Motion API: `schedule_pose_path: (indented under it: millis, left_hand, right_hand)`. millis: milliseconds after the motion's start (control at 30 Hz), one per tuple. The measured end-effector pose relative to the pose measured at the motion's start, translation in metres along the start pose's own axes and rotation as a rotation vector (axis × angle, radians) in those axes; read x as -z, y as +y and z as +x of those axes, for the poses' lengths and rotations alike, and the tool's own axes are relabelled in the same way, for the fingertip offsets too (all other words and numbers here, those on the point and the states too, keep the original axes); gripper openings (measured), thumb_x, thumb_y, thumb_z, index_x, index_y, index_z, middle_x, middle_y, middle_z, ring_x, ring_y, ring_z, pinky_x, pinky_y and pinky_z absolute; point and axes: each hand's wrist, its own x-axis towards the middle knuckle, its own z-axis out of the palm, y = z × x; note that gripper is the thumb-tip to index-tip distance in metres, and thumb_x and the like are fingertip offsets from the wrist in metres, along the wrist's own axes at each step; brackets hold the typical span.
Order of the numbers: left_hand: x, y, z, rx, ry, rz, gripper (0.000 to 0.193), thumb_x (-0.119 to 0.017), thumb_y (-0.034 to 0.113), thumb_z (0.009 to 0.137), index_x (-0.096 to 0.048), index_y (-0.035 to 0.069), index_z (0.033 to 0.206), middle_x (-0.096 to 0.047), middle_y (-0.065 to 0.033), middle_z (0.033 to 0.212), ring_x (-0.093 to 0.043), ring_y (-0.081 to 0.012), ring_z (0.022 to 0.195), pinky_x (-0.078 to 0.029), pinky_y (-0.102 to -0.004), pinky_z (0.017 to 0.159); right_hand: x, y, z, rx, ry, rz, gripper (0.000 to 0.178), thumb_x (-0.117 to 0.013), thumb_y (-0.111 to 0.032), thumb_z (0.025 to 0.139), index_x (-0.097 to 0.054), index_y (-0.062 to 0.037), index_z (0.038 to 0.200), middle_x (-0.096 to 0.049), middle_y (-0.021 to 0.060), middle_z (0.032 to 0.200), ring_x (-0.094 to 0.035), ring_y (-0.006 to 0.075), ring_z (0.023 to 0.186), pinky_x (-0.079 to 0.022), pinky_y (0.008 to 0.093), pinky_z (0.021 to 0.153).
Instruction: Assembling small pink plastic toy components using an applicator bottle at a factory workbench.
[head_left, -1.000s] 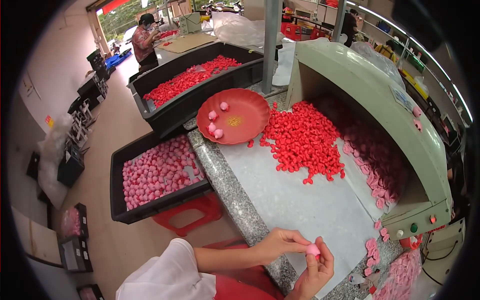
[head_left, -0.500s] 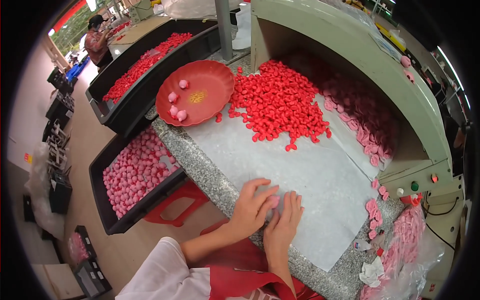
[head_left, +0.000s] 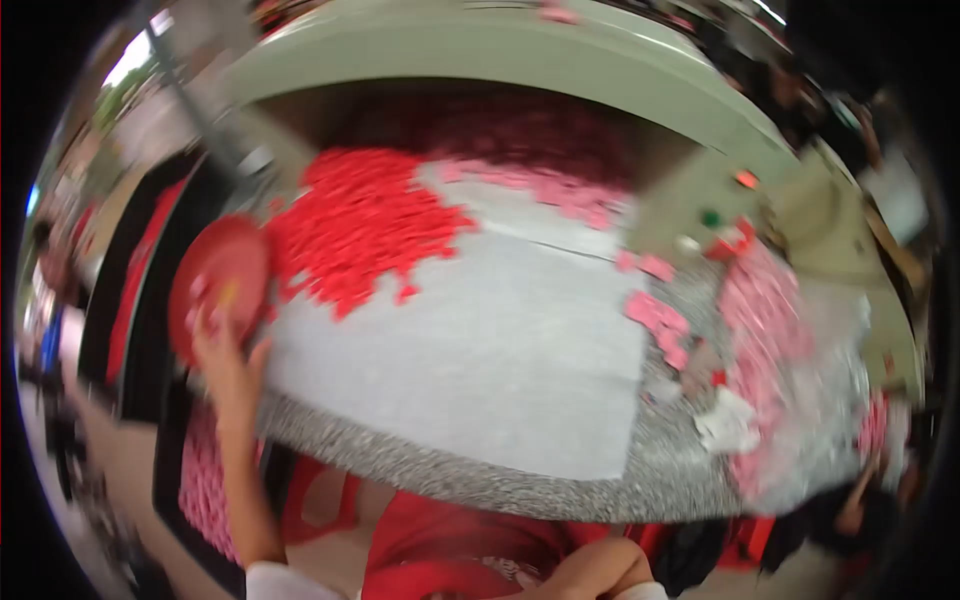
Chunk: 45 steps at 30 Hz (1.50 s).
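Note:
My left hand is over the near side of a red scalloped plate, fingers stretched toward small pink balls on it. The thumb stands apart from the fingers, and blur hides whether a fingertip touches a ball. My right forearm is bent across the lower edge, and its hand is out of the picture. Right of the plate, a heap of small red curved pieces lies on a white sheet.
A pale green arched machine housing spans the back, with pink pieces beneath it. A clear bag of pink pieces and crumpled white paper lie at the right. Black crates stand at the left.
The view has swung to the right. My hands, earlier together around a pink ball over the sheet, have parted; the left reached the plate, and the right drew back out of view.

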Motion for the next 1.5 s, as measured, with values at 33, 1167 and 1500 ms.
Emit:
schedule_pose_path:
  millis: [33,1167,1500]
  left_hand:
    - [0.005,-0.032,-0.01,-0.059,-0.035,-0.013,0.063,-0.069,0.013,0.064,-0.04,0.004,0.12,-0.035,-0.0225,0.123,-0.035,-0.0396,0.112,-0.033,-0.0412,0.091]
    - [-0.15,0.297,0.174,-0.339,-0.032,-0.502,0.025,-0.053,0.003,0.069,-0.059,0.001,0.093,-0.056,-0.0212,0.082,-0.054,-0.0368,0.078,-0.044,-0.0421,0.069]
    - [-0.138,0.29,0.178,-0.239,0.068,-0.562,0.019,-0.051,0.009,0.076,-0.06,0.006,0.092,-0.058,-0.0186,0.084,-0.054,-0.0353,0.077,-0.044,-0.0399,0.069]
  right_hand:
    - [-0.001,0.01,0.008,0.006,-0.068,0.318,0.023,-0.058,-0.011,0.078,-0.053,0.0007,0.097,-0.056,0.0088,0.096,-0.052,0.0176,0.092,-0.042,0.0296,0.079]
    - [0.022,-0.022,-0.084,0.503,0.243,0.551,0.027,-0.062,-0.024,0.076,-0.045,-0.0051,0.069,-0.051,0.01,0.084,-0.051,0.0194,0.088,-0.04,0.0305,0.079]
    - [0.019,-0.037,-0.102,0.124,0.358,0.0,0.02,-0.061,-0.018,0.076,-0.049,-0.0011,0.074,-0.051,0.0079,0.081,-0.049,0.0178,0.083,-0.038,0.0299,0.071]
